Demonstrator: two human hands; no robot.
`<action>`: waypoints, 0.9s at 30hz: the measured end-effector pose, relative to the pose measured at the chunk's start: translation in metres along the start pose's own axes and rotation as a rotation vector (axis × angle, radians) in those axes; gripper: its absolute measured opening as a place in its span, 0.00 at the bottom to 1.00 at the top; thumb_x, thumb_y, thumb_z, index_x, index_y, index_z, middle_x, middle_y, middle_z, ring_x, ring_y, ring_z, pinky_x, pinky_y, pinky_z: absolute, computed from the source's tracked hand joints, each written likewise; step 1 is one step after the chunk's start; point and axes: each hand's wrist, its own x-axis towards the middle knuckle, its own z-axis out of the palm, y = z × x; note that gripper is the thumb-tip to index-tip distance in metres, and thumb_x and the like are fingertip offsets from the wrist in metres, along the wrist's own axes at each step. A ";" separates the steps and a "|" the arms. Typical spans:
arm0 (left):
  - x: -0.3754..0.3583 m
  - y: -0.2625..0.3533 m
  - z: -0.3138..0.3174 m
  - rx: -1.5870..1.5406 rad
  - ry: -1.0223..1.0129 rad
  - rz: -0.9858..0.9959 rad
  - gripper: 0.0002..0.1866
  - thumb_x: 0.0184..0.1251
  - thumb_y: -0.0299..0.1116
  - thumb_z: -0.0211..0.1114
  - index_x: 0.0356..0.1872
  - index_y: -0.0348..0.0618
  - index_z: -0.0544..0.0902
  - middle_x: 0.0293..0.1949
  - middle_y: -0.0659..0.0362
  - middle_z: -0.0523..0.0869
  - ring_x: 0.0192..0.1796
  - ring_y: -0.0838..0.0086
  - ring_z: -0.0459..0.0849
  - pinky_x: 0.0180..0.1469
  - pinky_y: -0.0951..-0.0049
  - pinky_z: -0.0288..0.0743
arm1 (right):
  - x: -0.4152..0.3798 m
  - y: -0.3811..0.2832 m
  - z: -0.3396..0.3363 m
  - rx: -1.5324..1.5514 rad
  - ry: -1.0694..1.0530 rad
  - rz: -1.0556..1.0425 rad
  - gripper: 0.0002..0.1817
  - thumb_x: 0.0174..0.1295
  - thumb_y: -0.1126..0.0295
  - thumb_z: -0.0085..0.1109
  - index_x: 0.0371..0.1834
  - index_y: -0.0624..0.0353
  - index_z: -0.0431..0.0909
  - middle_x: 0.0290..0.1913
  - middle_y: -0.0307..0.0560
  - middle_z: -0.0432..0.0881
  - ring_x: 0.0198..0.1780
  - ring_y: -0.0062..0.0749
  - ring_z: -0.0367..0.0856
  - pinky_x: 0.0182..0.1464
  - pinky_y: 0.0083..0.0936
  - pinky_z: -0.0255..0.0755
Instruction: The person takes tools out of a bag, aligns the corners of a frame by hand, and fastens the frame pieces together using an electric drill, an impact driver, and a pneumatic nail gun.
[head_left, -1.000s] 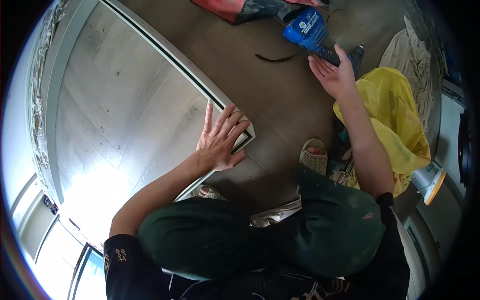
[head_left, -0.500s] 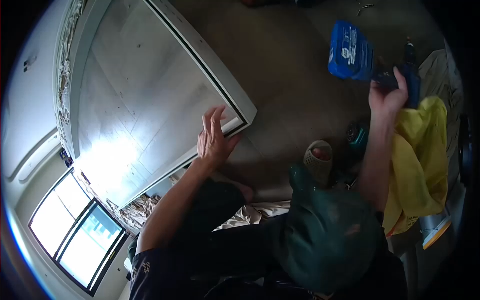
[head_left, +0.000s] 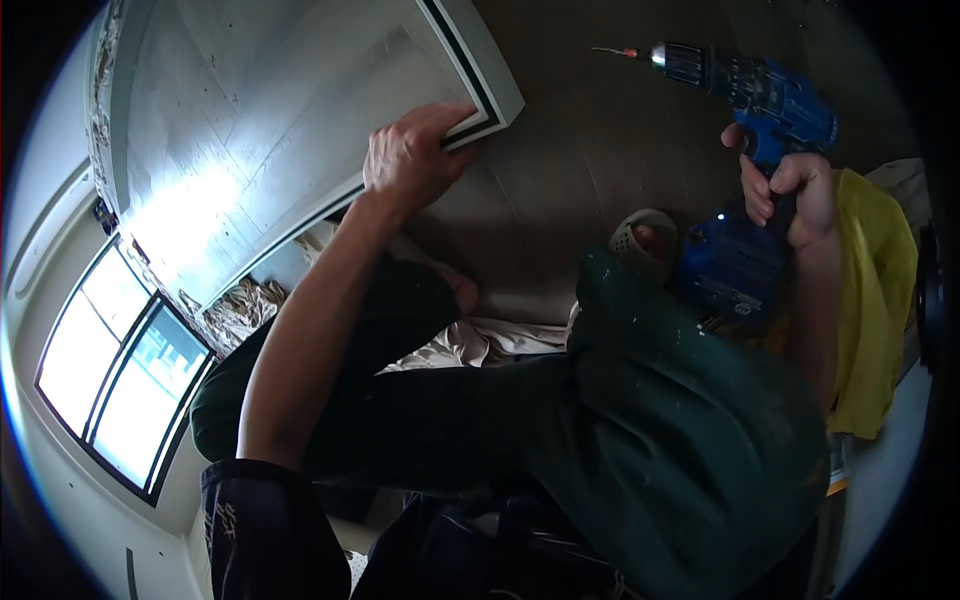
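Observation:
My right hand (head_left: 800, 195) is wrapped round the handle of a blue cordless drill (head_left: 785, 110). A thin bit in a reddish holder sticks out of its chuck toward the left, and a light glows near the chuck. The large blue battery hangs at the base of the grip. My left hand (head_left: 415, 155) grips the edge of a large pale framed panel (head_left: 300, 70) close to its corner, fingers over the glossy face and thumb on the outer side. A dark groove runs along the panel's rim. The drill is well apart from the panel.
Yellow cloth (head_left: 875, 300) hangs beside my right forearm. My foot in a pale perforated clog (head_left: 640, 240) rests on the wood-look floor (head_left: 570, 150). Crumpled beige sheeting (head_left: 470, 345) lies behind my legs. A window (head_left: 125, 390) is at the lower left.
The drill has turned in my right hand, from battery up to bit pointing left with battery below. My left hand has shifted to a firmer grip by the panel's corner. The view has shifted.

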 end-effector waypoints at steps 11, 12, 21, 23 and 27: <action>0.000 -0.002 0.004 0.058 0.092 0.049 0.16 0.59 0.45 0.76 0.49 0.57 0.90 0.42 0.60 0.92 0.42 0.61 0.91 0.44 0.63 0.86 | 0.051 -0.006 -0.003 -0.087 -0.221 0.209 0.25 0.57 0.65 0.53 0.54 0.73 0.72 0.16 0.34 0.70 0.12 0.20 0.69 0.15 0.19 0.66; 0.000 -0.002 0.004 0.057 0.086 0.052 0.16 0.59 0.45 0.76 0.49 0.57 0.90 0.42 0.60 0.92 0.42 0.61 0.91 0.44 0.63 0.86 | 0.053 -0.005 -0.001 -0.087 -0.245 0.217 0.25 0.58 0.65 0.53 0.54 0.73 0.72 0.16 0.34 0.71 0.12 0.20 0.69 0.14 0.19 0.66; -0.003 -0.005 0.009 0.071 0.077 0.013 0.15 0.59 0.45 0.76 0.48 0.59 0.90 0.41 0.60 0.92 0.41 0.62 0.91 0.42 0.63 0.86 | 0.069 0.003 0.000 -0.078 -0.228 0.320 0.23 0.63 0.64 0.51 0.55 0.72 0.72 0.16 0.35 0.72 0.12 0.20 0.70 0.14 0.20 0.69; -0.001 -0.007 0.010 0.107 0.100 0.033 0.15 0.60 0.46 0.76 0.47 0.59 0.90 0.40 0.61 0.92 0.40 0.62 0.92 0.42 0.63 0.86 | 0.071 0.004 0.001 -0.074 -0.238 0.329 0.23 0.64 0.64 0.51 0.55 0.72 0.72 0.16 0.35 0.72 0.12 0.20 0.70 0.14 0.20 0.69; 0.000 -0.007 0.011 0.086 0.092 0.026 0.16 0.60 0.47 0.76 0.47 0.60 0.91 0.39 0.61 0.93 0.40 0.62 0.92 0.41 0.64 0.87 | 0.070 -0.004 0.001 -0.021 -0.241 0.408 0.19 0.63 0.65 0.51 0.51 0.69 0.74 0.17 0.37 0.71 0.14 0.25 0.70 0.19 0.25 0.69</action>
